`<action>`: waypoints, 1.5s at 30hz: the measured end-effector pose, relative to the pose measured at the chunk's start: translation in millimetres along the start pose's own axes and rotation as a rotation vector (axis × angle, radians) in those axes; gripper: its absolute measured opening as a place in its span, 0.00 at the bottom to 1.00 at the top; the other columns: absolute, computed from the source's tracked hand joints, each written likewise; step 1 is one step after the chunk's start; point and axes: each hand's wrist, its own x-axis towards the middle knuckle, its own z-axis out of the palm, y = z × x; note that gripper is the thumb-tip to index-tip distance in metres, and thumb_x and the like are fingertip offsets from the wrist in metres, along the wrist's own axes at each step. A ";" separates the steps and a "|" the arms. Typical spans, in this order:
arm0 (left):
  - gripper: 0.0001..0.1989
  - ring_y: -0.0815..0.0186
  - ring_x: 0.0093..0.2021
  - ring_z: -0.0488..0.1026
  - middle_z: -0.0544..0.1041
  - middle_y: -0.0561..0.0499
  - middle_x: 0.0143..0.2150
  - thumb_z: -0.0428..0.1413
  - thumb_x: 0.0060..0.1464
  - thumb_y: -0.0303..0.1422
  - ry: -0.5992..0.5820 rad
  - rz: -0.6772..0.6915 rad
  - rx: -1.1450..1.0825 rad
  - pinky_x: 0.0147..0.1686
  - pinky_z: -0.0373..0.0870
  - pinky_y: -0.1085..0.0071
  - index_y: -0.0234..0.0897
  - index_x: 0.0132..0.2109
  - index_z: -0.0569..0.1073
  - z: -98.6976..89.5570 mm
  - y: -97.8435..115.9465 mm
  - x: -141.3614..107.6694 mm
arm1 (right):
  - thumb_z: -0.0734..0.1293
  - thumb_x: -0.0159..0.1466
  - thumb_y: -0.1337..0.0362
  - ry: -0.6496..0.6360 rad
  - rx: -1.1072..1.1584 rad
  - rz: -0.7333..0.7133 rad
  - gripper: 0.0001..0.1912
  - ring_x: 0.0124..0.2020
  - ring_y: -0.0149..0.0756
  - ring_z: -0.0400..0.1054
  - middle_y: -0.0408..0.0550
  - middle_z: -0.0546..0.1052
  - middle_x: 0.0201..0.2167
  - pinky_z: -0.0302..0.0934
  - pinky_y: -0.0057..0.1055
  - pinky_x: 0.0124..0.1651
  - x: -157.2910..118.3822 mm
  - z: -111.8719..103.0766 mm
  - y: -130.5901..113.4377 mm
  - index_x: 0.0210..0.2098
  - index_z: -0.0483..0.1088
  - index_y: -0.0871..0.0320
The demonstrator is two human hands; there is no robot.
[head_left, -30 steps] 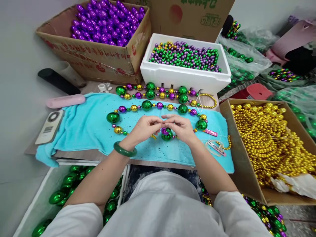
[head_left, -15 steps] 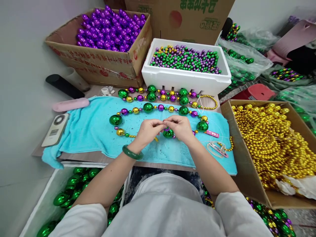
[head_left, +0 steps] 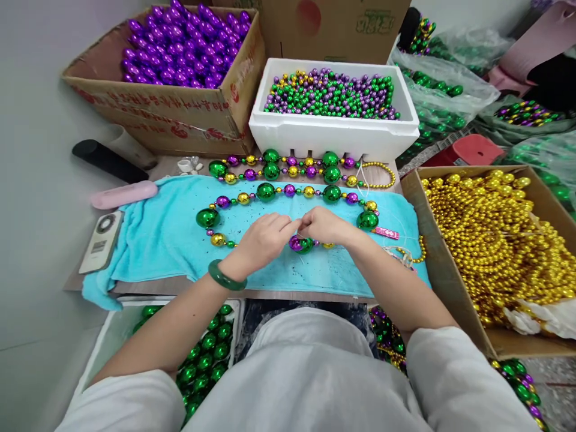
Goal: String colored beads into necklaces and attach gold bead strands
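Note:
Over the turquoise towel (head_left: 175,228), my left hand (head_left: 263,240) and my right hand (head_left: 324,226) meet fingertip to fingertip. Both are closed in a pinch on a thin pale string, of which only a short bit shows at the fingers. Just below them are a purple bead (head_left: 296,243) and a green bead (head_left: 306,245), side by side. They sit in the front row of a bead necklace (head_left: 266,192) laid out as a loop of green, purple and gold beads. My left hand hides part of its front left side. A green bangle (head_left: 227,276) circles my left wrist.
Behind lies a second bead strand (head_left: 270,171). A white foam box (head_left: 333,129) of small beads and a carton (head_left: 153,120) of purple beads stand at the back. Gold bead strands fill the carton (head_left: 454,288) at right. A white device (head_left: 101,243) lies at left.
My hands have tugged slightly apart from their earlier pinch, and the purple bead now shows beside the green one. The whole view has shifted a little.

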 end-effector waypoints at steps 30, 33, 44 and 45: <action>0.05 0.76 0.17 0.58 0.66 0.53 0.20 0.61 0.37 0.30 -0.378 -1.034 -1.613 0.17 0.55 0.74 0.34 0.20 0.73 -9.8 -30.7 28.0 | 0.67 0.60 0.61 0.448 0.124 -0.299 0.10 0.22 0.29 0.58 0.37 0.66 0.17 0.52 0.27 0.30 -10.9 32.9 18.5 0.40 0.77 0.54; 0.07 0.76 0.17 0.57 0.65 0.54 0.20 0.61 0.38 0.30 -0.413 -1.031 -1.656 0.18 0.55 0.74 0.34 0.20 0.72 -9.4 -30.8 25.9 | 0.65 0.62 0.61 0.498 0.059 -0.373 0.09 0.25 0.30 0.63 0.40 0.72 0.21 0.55 0.28 0.34 -12.9 38.2 19.1 0.37 0.77 0.53; 0.11 0.71 0.24 0.65 0.74 0.52 0.28 0.57 0.51 0.39 -0.195 -0.778 -1.121 0.26 0.63 0.73 0.36 0.35 0.75 -0.4 -16.7 12.5 | 0.70 0.47 0.62 0.222 1.192 0.180 0.11 0.12 0.20 0.39 0.30 0.53 0.11 0.30 0.24 0.16 0.5 39.7 4.0 0.26 0.65 0.58; 0.10 0.70 0.26 0.67 0.75 0.52 0.29 0.56 0.52 0.38 -0.153 -0.753 -0.999 0.28 0.64 0.72 0.36 0.36 0.75 2.2 -12.5 10.5 | 0.70 0.47 0.64 0.248 1.213 0.200 0.10 0.11 0.20 0.39 0.30 0.53 0.10 0.30 0.23 0.15 1.1 41.4 2.8 0.26 0.65 0.59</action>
